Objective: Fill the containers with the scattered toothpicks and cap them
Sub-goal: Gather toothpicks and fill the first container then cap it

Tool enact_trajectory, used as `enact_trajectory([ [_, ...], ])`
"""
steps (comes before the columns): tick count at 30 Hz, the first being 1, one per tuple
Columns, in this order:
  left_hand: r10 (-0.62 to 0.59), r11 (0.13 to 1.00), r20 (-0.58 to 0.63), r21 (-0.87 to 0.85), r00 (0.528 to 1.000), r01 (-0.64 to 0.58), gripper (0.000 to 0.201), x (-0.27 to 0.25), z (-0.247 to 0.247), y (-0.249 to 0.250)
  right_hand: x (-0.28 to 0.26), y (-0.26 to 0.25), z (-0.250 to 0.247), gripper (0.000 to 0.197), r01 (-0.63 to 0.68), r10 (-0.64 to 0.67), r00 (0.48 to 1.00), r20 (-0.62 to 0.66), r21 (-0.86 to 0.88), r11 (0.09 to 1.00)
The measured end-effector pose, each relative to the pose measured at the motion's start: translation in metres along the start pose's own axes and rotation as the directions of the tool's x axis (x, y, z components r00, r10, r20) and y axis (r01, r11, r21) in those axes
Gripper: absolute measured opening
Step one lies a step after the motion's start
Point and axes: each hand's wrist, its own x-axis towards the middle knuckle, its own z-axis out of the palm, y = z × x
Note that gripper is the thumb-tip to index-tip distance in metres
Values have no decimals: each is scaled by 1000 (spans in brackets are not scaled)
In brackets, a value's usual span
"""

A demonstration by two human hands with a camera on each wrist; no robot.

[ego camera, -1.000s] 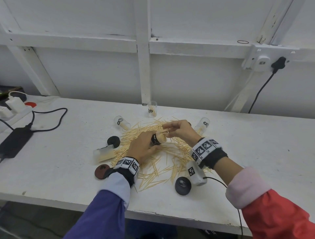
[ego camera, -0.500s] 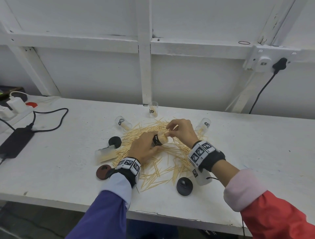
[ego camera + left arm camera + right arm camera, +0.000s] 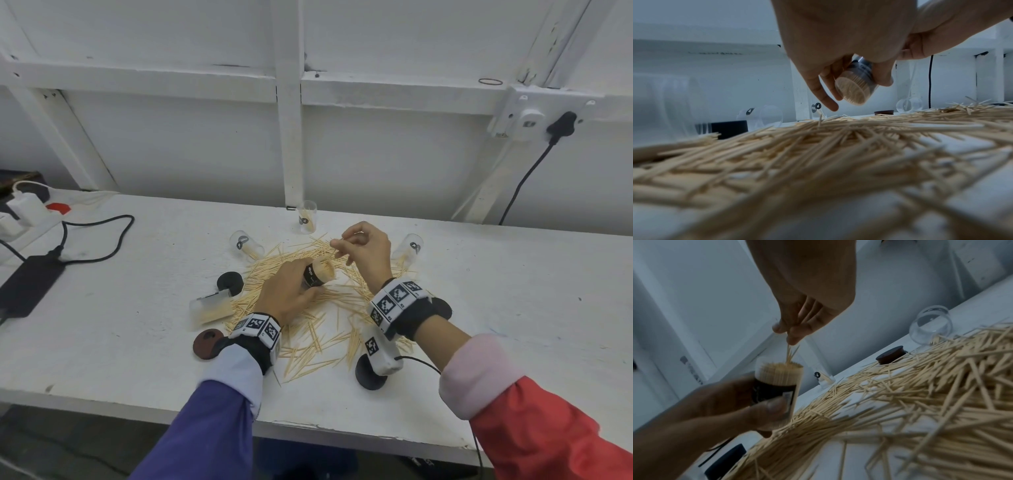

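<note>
We've got our left hand [image 3: 287, 291] wrapped round a clear container [image 3: 318, 273] w/ a black label, held tilted above the toothpick pile [image 3: 318, 315] on the white table [image 3: 137, 308]; it's packed nearly full, tips showing at the open mouth. Our right hand [image 3: 368, 253] sits just above and behind it, thumb and forefinger pinching a few toothpicks [image 3: 790, 353] whose lower ends point into the container's mouth; the other fingers curl loosely. In the right wrist view the pinched sticks touch the packed bundle's top. Around the pile: 1 clear container [image 3: 246, 246] lying on its side at the left rear, 1 upright container [image 3: 306, 217] at the back w/ a few sticks inside, 1 more [image 3: 409, 247] lying on the right, and a part-filled one [image 3: 210, 305] lying on the left edge. Caps: 1 black cap [image 3: 230, 282] left of the pile, 1 brown cap [image 3: 207, 343] near our left wrist, 1 black cap [image 3: 368, 375] under the right wrist camera. A black adapter [image 3: 29, 284] and cable lie far left.
</note>
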Motion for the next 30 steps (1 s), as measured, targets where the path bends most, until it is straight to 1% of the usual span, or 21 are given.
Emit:
enact_trajectory([
  [4,4,1000,-6,1,1000,-4,53,-1,-1,1,-1,8,6,24,14,-10,1000,23,-181,983],
  [6,6,1000,-13,0,1000,-6,52,-1,-1,2,0,12,8,20,10,5,998,68,-222,975],
  [9,9,1000,-25,-6,1000,-9,52,-1,-2,1,0,14,8,16,11,22,985,168,-194,981],
  [14,12,1000,-36,1,999,-12,53,-2,-3,1,0,16,6,11,-16,34,989,147,-122,992],
  [17,36,999,-47,7,998,-35,54,-2,-4,3,0,19,5,20,-72,107,965,239,-151,986],
  [19,49,999,-59,5,997,-49,53,-3,-5,4,-1,19,4,24,-87,127,945,301,-144,986],
  [22,54,998,-74,-7,996,-54,53,-4,-6,5,-2,16,3,26,-166,179,928,326,-67,984],
  [24,54,998,-76,-24,996,-56,54,-4,-6,5,-2,15,2,24,-202,201,920,337,-32,979],
  [27,70,996,-84,-55,994,-75,53,-4,-6,5,-4,13,1,18,-167,172,914,368,-45,985],
  [30,71,994,-92,-78,993,-78,51,-4,-5,4,-5,11,0,24,-164,165,910,381,-35,986],
])
